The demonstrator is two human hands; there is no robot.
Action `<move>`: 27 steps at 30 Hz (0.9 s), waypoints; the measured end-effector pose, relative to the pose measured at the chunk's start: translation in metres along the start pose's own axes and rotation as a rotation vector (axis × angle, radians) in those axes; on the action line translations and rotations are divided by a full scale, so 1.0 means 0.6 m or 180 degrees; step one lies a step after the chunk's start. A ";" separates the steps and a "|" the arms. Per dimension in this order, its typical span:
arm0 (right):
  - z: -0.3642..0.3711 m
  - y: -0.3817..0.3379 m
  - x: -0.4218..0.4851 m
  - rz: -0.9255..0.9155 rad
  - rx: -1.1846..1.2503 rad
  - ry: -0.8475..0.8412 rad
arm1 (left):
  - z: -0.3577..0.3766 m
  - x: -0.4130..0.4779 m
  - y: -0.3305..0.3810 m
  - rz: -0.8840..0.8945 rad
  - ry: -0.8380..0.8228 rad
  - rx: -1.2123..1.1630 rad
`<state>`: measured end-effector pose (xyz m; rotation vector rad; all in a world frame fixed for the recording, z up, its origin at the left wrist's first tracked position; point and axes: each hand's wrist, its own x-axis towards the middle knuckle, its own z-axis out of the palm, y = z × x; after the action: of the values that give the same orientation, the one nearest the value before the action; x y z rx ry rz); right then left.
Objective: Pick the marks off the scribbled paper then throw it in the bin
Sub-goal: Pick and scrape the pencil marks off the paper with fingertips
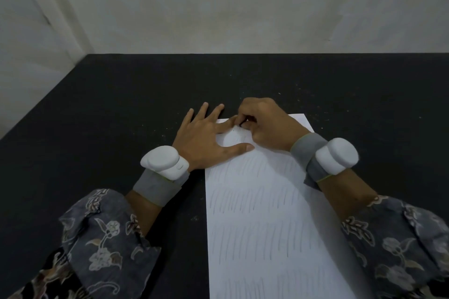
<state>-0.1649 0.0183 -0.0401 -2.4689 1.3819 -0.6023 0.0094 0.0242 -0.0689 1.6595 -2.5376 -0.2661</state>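
**Desk:** Where did the white rectangular sheet of paper (264,213) with rows of faint grey pencil strokes lie?

**Photographer:** Flat on the black matte table (109,109), right of the table's centre. Its long axis ran from the person's chest away toward the pale grey wall (243,2), tilting slightly rightward at the far end. The near end ran out of the bottom of the picture.

**Desk:** And the hands?

**Photographer:** The left hand (204,141) lay spread and flat, fingers straight, pressing the paper's far-left corner, with thumb and forefinger on the sheet and the other fingers on the table beyond its edge. The right hand (262,124) was curled over the paper's far end, its fingertips pinched together on something small and dark at the sheet; what exactly, I couldn't tell.

**Desk:** Anything else near the paper?

**Photographer:** White rounded devices on grey straps, one on the left wrist (165,161) beside the sheet's left edge, one on the right wrist (336,159) over its right edge. Dark floral-patterned sleeves (102,238) flanked the sheet. Pale specks dotted the table around it.
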 end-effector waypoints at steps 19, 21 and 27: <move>-0.020 0.028 -0.005 0.0414 0.0043 0.0074 | -0.004 -0.001 0.002 -0.0055 -0.0058 -0.0018; -0.014 0.015 -0.002 0.0270 0.0033 0.0116 | -0.003 0.000 0.002 -0.0040 -0.0030 -0.0043; -0.001 -0.004 0.005 0.0134 0.0007 -0.0060 | -0.003 -0.002 0.000 -0.0009 0.0007 -0.0045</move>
<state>-0.1617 0.0173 -0.0381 -2.4311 1.4214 -0.5695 0.0103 0.0251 -0.0671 1.6575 -2.5260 -0.2819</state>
